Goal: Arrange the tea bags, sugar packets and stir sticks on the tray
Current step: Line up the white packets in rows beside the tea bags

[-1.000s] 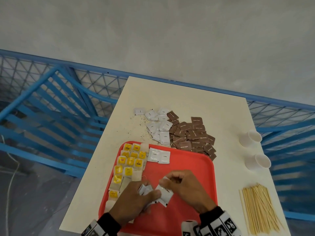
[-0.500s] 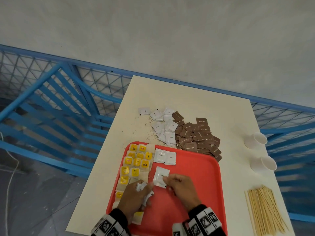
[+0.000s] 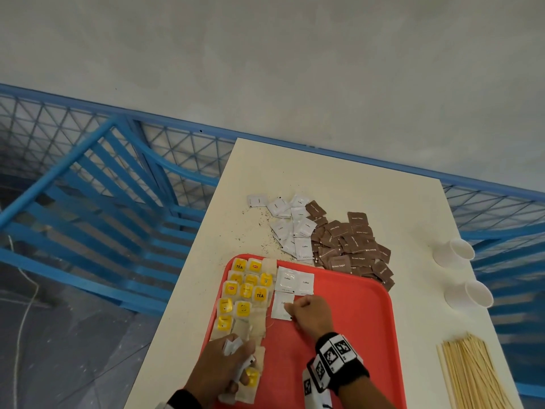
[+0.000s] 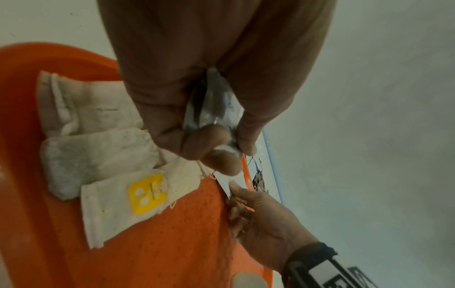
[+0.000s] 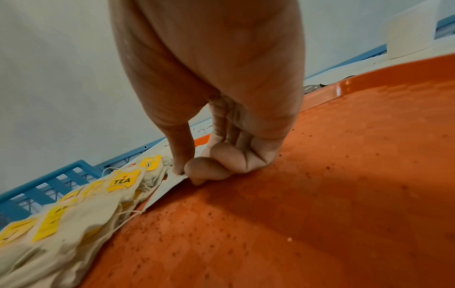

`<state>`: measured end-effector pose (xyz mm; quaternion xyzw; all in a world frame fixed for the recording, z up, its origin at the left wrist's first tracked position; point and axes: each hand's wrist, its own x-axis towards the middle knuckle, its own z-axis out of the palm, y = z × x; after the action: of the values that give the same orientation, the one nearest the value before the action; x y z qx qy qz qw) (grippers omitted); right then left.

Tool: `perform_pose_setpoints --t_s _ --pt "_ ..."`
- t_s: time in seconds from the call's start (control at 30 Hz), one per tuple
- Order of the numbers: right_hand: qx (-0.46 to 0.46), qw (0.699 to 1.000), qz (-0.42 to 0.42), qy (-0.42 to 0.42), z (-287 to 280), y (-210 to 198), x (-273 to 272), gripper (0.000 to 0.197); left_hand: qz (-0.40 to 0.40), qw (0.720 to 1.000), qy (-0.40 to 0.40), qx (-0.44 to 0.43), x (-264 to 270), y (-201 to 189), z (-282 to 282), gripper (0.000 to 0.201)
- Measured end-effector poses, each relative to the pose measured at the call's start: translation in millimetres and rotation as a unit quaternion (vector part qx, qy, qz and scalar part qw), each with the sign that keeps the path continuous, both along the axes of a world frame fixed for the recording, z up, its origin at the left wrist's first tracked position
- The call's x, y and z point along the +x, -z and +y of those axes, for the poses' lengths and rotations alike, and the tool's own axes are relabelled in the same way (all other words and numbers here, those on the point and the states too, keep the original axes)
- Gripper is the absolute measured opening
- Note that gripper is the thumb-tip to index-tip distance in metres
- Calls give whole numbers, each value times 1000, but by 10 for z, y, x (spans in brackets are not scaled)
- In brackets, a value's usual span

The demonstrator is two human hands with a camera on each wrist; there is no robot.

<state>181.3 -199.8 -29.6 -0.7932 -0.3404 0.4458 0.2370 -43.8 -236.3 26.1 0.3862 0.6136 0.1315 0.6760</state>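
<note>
Packet [image 3: 282, 306] lowered onto tray [image 3: 348, 335], corner-pinched.

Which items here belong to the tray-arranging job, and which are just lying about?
Job:
red tray
tea bags
white packets
brown sugar packets
stir sticks
packet under right hand
packets in left hand

Lying about:
two paper cups
blue railing

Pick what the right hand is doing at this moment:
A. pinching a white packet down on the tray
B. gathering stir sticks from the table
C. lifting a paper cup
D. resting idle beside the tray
A: the right hand pinches the corner of a white packet lying on the red tray, beside the tea bags.
</note>
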Motion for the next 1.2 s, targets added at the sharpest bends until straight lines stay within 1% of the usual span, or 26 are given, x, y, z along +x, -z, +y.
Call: perform_pose_setpoints --t_s 0.1,0.13,0.2,0.23,0.27,0.33,0.37,0.43,0.5,0.53,0.6,0.67,0.7,0.73,0.77,0.8,0.83,0.87,0.9,0.93,0.97,1.03,1.1,1.17,1.2 --pt "3 1000 2 17 -42 28 -7 30 1 1000 -12 15 12 19 20 45" --pt "7 1000 -3 23 -50 31 -15 31 7 1000 -10 24 11 48 15 40" --pt "15 999 -19 34 -58 10 -45 31 6 999 -7 33 6 45 6 24" --pt "15 999 -30 35 -57 -4 -59 32 -1 1000 -9 30 11 13 19 26" --pt "14 999 -39 32 -55 -13 -72 32 -17 1000 -10 22 21 -6 35 38" --pt "16 998 -54 21 -50 -66 -95 32 -50 999 -21 7 30 -1 74 80" --pt "17 998 -56 18 -53 -104 -102 31 -66 997 -33 -6 40 -26 75 85" --pt "28 998 -44 21 -74 -214 -104 29 -117 990 -60 -51 65 -91 70 75" --pt "65 998 -21 11 -126 -415 -76 25 -179 974 -95 -103 112 -158 92 72" --pt "92 996 -1 -1 -170 -545 -56 24 -211 963 -113 -125 147 -186 114 73" --pt "148 987 38 -50 -286 -843 -6 21 -270 942 -136 -149 249 -254 173 76" --pt "197 972 60 -111 -421 -1146 18 18 -308 932 -115 -152 399 -358 221 82" --pt "216 964 43 -150 -484 -1244 28 25 -324 928 -101 -153 481 -408 231 83" --pt "224 954 -1 -199 -529 -1306 40 38 -333 927 -83 -151 559 -447 229 81" --pt "224 940 -53 -252 -564 -1329 55 51 -336 929 -60 -143 639 -478 221 80" --pt "222 924 -95 -296 -586 -1334 71 58 -334 933 -33 -134 711 -485 208 80" --pt "220 914 -113 -322 -599 -1322 91 55 -326 937 1 -123 780 -514 186 82" --pt "222 912 -119 -324 -599 -1340 110 43 -312 943 31 -108 841 -539 162 85" --pt "231 915 -119 -308 -597 -1339 148 29 -299 948 50 -94 889 -567 146 87" --pt "242 921 -119 -280 -598 -1353 193 24 -285 953 58 -81 925 -588 129 84" --pt "249 931 -104 -247 -604 -1356 246 25 -273 958 61 -65 947 -617 110 77" --pt "248 951 -29 -182 -620 -1379 347 20 -247 965 89 -2 958 -661 79 59" --pt "208 968 56 -130 -646 -1416 407 24 -198 969 118 84 939 -676 48 48" --pt "171 973 124 -93 -695 -1430 410 29 -147 972 120 136 907 -664 29 40" --pt "163 971 151 -84 -724 -1427 390 27 -133 973 118 150 902 -664 19 35"
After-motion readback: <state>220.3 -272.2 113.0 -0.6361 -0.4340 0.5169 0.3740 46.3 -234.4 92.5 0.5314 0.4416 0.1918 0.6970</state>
